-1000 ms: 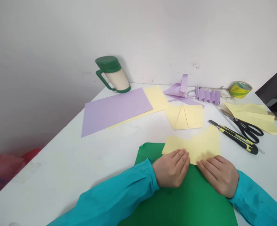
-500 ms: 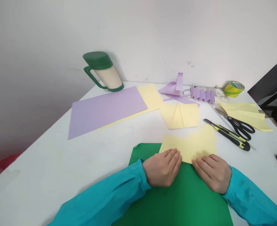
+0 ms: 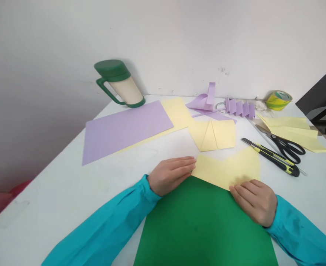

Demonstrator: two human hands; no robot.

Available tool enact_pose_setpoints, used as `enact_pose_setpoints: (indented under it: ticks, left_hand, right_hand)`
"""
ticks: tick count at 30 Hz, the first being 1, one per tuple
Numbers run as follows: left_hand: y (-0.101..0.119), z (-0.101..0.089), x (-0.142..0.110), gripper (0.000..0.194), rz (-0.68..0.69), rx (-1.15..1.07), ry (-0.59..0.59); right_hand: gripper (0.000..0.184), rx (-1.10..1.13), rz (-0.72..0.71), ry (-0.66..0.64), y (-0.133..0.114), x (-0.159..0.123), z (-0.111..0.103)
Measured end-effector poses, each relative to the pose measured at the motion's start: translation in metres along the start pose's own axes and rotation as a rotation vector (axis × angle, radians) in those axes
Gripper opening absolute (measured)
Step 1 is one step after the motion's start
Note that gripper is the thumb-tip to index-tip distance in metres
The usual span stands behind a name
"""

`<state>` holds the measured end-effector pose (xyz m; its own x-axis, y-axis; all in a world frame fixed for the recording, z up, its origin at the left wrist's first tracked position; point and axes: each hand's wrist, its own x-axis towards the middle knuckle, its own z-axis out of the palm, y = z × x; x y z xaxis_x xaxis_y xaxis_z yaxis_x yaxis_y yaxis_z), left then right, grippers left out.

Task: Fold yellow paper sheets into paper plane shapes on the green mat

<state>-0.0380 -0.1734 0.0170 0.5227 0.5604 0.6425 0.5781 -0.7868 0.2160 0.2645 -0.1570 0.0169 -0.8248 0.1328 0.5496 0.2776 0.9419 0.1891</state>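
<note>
A folded sheet of yellow paper [image 3: 223,170] lies across the top of a green sheet [image 3: 207,225]. My left hand [image 3: 174,174] is at its left corner, fingers straight and together, closed on the edge; the thumb is hidden beneath. At the paper's lower edge, right of the middle, the bent fingers of my right hand [image 3: 254,201] grip and press the rim. Just behind sits another folded yellow piece [image 3: 220,135] with a triangular flap on its face.
Purple paper [image 3: 126,131] overlaps a yellow sheet [image 3: 176,111] at left, before a green-lidded jug [image 3: 124,85]. Purple folded pieces [image 3: 239,107] lie along the wall. To the right are a utility knife [image 3: 270,157], scissors [image 3: 286,146], yellow scraps [image 3: 292,131] and a tape roll [image 3: 279,99].
My left hand has slid leftward and up along the lower edge to the paper's left corner. My right hand stays at the edge. The view has shifted slightly.
</note>
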Motion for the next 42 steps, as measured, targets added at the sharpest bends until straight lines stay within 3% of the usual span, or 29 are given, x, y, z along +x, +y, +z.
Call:
enact_pose_setpoints:
  ticks: [5,9,14,18,26,29,32,34,38,40,42]
  left_hand:
    - [0.011,0.0,0.009,0.015,-0.256,-0.463,0.085]
    - [0.029,0.004,0.015,0.018,-0.555,-0.735,0.15]
    - [0.044,0.011,0.022,0.021,-0.814,-0.904,0.288]
    - [0.047,0.011,0.024,0.03,-0.948,-1.025,0.263]
    - [0.044,0.016,0.026,0.033,-1.041,-1.019,0.267]
    - [0.041,0.016,0.024,0.036,-0.983,-0.981,0.261]
    - [0.037,0.009,0.019,0.033,-0.817,-0.827,0.226]
    - [0.036,0.002,0.018,0.028,-0.651,-0.591,0.217]
    - [0.048,-0.003,0.02,0.012,-0.272,0.111,0.32]
    - [0.061,0.004,0.021,0.004,-0.049,0.259,0.209]
    - [0.074,0.015,0.02,0.012,0.107,0.296,0.053]
  right_hand:
    - [0.013,0.078,0.122,0.11,0.006,0.0,-0.005]
    - [0.017,0.206,0.22,0.106,0.01,-0.002,-0.007]
    - [0.017,0.282,0.279,0.098,0.011,-0.002,-0.005]
    - [0.014,0.268,0.293,0.092,0.011,-0.001,-0.002]
    - [0.013,0.284,0.339,0.106,0.01,0.002,0.001]
    - [0.014,0.299,0.343,0.113,0.008,0.005,0.0]
    - [0.013,0.279,0.316,0.121,0.006,0.008,0.0]
    - [0.012,0.232,0.267,0.123,0.004,0.009,0.0]
    - [0.013,0.116,0.115,0.068,0.0,0.012,0.002]
    - [0.016,0.072,0.039,0.009,-0.004,0.014,0.002]
    - [0.018,0.046,-0.008,-0.015,-0.008,0.017,0.002]
